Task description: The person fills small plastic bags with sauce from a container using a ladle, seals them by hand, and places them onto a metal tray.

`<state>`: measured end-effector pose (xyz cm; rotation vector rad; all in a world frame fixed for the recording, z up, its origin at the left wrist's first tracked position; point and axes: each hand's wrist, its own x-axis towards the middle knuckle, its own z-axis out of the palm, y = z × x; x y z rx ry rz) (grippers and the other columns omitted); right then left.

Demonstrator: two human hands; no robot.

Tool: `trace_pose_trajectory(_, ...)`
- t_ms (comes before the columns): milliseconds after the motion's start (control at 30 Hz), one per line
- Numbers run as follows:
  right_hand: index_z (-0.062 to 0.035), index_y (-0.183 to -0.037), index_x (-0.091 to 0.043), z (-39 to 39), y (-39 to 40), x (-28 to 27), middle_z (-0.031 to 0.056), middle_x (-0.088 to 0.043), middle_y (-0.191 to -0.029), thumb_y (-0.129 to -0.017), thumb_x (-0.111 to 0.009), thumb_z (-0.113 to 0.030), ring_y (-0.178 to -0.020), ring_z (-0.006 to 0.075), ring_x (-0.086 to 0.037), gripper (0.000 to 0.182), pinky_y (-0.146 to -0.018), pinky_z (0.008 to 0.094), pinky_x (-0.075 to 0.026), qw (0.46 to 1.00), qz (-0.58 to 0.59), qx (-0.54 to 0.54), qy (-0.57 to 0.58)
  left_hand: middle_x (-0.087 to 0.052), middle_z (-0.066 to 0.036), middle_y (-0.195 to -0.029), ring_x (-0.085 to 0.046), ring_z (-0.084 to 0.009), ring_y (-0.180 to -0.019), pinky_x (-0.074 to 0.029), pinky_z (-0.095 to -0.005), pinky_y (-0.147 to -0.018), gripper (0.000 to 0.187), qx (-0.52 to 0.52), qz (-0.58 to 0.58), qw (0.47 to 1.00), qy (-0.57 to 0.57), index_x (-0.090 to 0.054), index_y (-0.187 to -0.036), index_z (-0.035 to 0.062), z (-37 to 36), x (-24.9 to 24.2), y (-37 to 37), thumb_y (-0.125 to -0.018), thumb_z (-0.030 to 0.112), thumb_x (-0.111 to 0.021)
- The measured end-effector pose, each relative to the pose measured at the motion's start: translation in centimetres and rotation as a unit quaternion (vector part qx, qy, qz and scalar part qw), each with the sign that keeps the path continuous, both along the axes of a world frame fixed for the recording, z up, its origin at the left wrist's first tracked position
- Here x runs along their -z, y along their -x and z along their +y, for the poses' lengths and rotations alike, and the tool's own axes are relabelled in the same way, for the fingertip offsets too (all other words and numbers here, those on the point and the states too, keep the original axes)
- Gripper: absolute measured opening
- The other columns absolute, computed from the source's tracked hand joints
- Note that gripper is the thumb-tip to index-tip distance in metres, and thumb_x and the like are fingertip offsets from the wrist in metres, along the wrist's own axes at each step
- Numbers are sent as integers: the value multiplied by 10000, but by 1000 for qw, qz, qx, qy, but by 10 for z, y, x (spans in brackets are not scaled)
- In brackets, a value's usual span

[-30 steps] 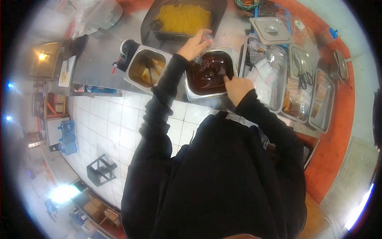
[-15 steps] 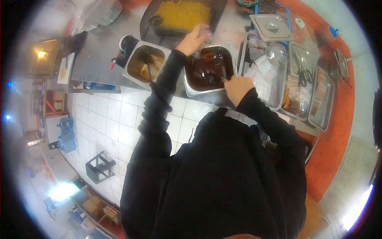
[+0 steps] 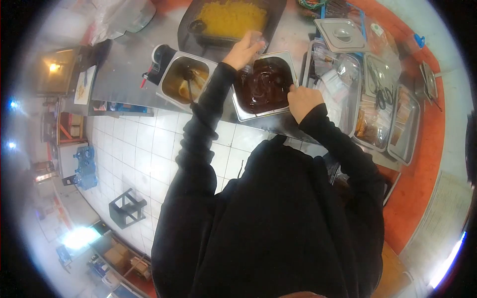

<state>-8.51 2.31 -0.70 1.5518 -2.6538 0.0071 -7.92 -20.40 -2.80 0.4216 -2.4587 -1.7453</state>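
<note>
My left hand (image 3: 244, 51) is closed on a small clear plastic bag (image 3: 259, 45), held over the far left corner of a steel pan (image 3: 240, 110) of dark brown sauce (image 3: 263, 85). At the pan's right rim, my right hand (image 3: 304, 102) is closed round what looks like a ladle handle. Its lower end is hidden by the hand and the sauce, so the kind is not certain. Left of this pan, beneath my left forearm, a second steel pan (image 3: 166, 92) contains a light brown sauce with a dark-handled ladle (image 3: 189, 89) standing in it.
A dark tray (image 3: 185, 30) of yellow shredded food (image 3: 233, 19) lies at the back. On the right are steel trays (image 3: 354, 126) of packets, a steel lid (image 3: 342, 34) and scissors (image 3: 383, 98). A black stool (image 3: 126, 208) stands on the tiled floor.
My right hand has shifted slightly right and up, toward the pan's right rim. The sauce surface now shows swirls. My left hand still holds the bag in nearly the same place.
</note>
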Motion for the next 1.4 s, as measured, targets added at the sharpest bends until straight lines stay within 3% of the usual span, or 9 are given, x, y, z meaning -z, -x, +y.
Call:
trace_pose_trajectory(400,-72,-667,-612,10,12,6,133,-597,-667,-713,-505,-151,-658,284,-608,140,-588,383,-471,996,-91,7,-11,-536,-179,-1095,-545,-274,-979,-405,-327,-852,481,-28,53,997,48,-429,-1147,35,-19,34,16,-822,377,-525)
trace_pose_trajectory(567,-68,-698,-614,5,17,-3,127,-596,-665,-732,-494,-152,-662,279,-608,150,-583,388,-467,999,-53,5,11,-533,-171,-1102,-558,-257,-962,-437,-324,-811,495,-50,21,998,17,-429,-1148,31,-4,15,9,-819,387,-528)
trace_pose_trajectory(633,-73,-742,-620,1,20,-3,126,-596,-675,-721,-514,-155,-666,280,-604,135,-582,381,-468,999,-45,1,-18,-553,-81,-1021,-544,-147,-832,-450,-262,-713,415,-56,36,997,46,-440,-1163,58,-4,17,10,-852,327,-497)
trace_pose_trajectory(800,-67,-711,-619,-5,18,-4,134,-601,-698,-739,-490,-158,-682,284,-607,161,-605,385,-467,997,-59,-16,-49,-554,-161,-1063,-564,-221,-933,-464,-310,-775,480,-45,46,995,71,-446,-1122,26,-21,34,20,-797,358,-562)
trace_pose_trajectory(967,-72,-778,-635,-10,18,3,143,-615,-731,-700,-521,-194,-731,301,-607,184,-653,397,-472,989,-138,-10,-56,-544,-86,-939,-547,-177,-823,-453,-350,-759,349,-38,32,999,23,-407,-1147,106,-24,43,21,-866,298,-486)
trace_pose_trajectory(1033,-87,-827,-644,-14,17,16,141,-621,-768,-703,-516,-195,-753,300,-606,208,-678,394,-473,981,-187,-2,-46,-524,-51,-856,-522,-143,-719,-446,-278,-672,264,-33,56,995,-73,-425,-1078,88,-21,44,22,-886,266,-453)
trace_pose_trajectory(1133,-122,-919,-651,-11,13,32,137,-625,-838,-713,-499,-191,-790,302,-599,265,-724,387,-470,964,-266,21,-12,-559,-157,-1052,-568,-226,-911,-442,-316,-790,484,-76,34,996,-22,-462,-1110,32,-17,42,23,-793,386,-553)
trace_pose_trajectory(1233,-149,-973,-646,-4,8,39,140,-620,-866,-726,-477,-185,-804,312,-590,301,-750,384,-463,946,-320,50,25,-549,-46,-969,-539,-132,-820,-451,-252,-699,346,-61,45,997,19,-464,-1111,62,-17,32,16,-852,289,-498)
trace_pose_trajectory(1400,-173,-1003,-633,9,8,55,161,-612,-834,-755,-469,-186,-788,322,-586,298,-729,361,-458,904,-395,74,144,-543,-45,-959,-537,-123,-807,-452,-245,-672,330,-55,35,997,33,-466,-1115,74,-19,30,18,-863,287,-476)
